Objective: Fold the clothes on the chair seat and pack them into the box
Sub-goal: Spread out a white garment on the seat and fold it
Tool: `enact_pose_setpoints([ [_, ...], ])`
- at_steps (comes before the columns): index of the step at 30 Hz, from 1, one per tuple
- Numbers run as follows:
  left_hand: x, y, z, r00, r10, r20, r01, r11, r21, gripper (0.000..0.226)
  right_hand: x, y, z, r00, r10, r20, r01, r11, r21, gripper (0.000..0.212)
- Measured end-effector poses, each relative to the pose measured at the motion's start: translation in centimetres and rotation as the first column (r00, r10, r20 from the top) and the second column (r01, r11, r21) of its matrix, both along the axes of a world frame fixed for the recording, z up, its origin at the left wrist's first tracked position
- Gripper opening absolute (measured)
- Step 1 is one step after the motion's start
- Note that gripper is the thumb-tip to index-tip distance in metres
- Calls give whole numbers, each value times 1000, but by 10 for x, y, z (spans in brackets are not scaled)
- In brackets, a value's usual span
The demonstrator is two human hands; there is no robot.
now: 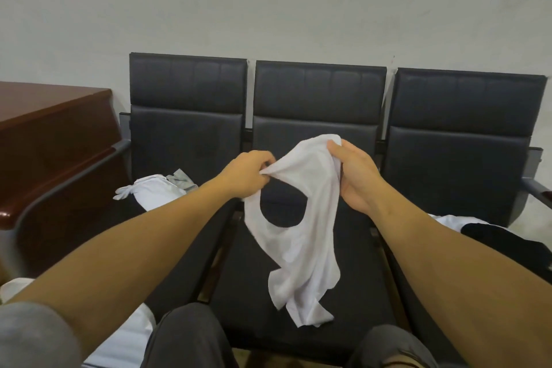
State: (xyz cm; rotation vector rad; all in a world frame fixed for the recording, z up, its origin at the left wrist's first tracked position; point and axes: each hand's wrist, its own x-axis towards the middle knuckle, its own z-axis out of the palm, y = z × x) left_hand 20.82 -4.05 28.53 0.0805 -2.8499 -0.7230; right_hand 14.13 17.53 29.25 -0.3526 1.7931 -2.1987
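White garment (pixel 301 236) held in the air above the middle chair seat (pixel 298 302), lower end hanging free, its hem just over the seat; an oval opening shows through the cloth. Left hand (pixel 248 173): fingers pinch a bunched edge of the garment. Right hand (pixel 355 176): fingers curled round the upper fold, fingertips hidden behind cloth. Left of the middle seat, a crumpled white and grey pile (pixel 158 191) lies on the neighbouring seat, partly covered by the left forearm. Right of the middle seat, black cloth (pixel 504 242) over something white, cut off by the right forearm and frame edge. Box: cannot make out.
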Motion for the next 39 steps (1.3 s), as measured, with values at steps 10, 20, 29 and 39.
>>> enact_pose_setpoints([
  [10,5,20,-5,926,200,319,-376,426,823,68,-2,-4,-2,1000,-17,-16,16,999,-44,40],
  [20,1,41,-4,872,184,453,-487,403,775,75,6,-7,4,995,-57,86,74,974,-214,30],
  [29,-16,22,-22,952,163,259,-259,-24,966,40,-4,-4,-19,956,-213,202,238,966,-104,30],
  [39,-97,-8,-48,902,189,388,-429,294,854,23,-81,-5,-97,932,-349,96,311,907,282,16],
])
